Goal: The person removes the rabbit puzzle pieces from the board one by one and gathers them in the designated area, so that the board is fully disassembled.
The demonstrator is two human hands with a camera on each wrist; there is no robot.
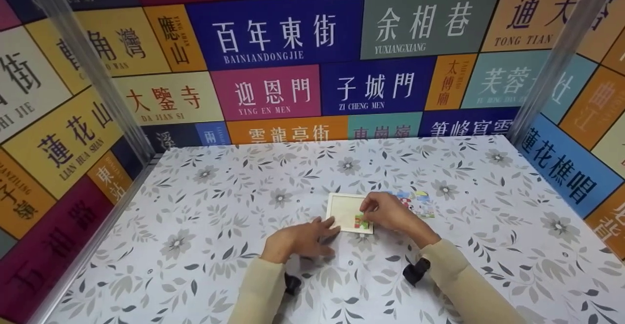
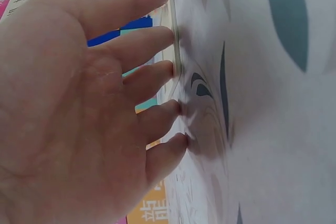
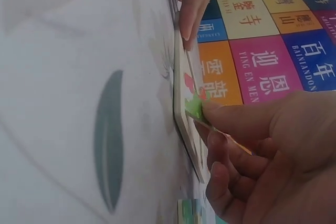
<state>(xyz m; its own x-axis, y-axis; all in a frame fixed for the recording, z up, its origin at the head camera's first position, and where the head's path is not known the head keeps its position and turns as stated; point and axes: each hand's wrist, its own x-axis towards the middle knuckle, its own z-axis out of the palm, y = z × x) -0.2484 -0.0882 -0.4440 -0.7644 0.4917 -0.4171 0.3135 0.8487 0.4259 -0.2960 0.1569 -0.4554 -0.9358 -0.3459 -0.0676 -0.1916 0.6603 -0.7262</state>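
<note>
A pale wooden puzzle tray (image 1: 344, 209) lies on the table, with a red and green patch of puzzle (image 1: 358, 224) in its lower right corner. My left hand (image 1: 307, 238) rests at the tray's lower left edge, fingers spread and fingertips down; its palm (image 2: 89, 103) fills much of the left wrist view. Over the tray's right side, my right hand (image 1: 390, 212) pinches a green puzzle piece (image 3: 195, 107) between thumb and finger. The piece is tilted at the tray. Some of it is hidden by the fingers.
Several colourful puzzle pieces (image 1: 420, 204) lie right of the tray, partly behind the right hand. A floral cloth (image 1: 234, 246) covers the table. Behind stands a wall of coloured name signs (image 1: 273, 31), with clear upright edges at both sides.
</note>
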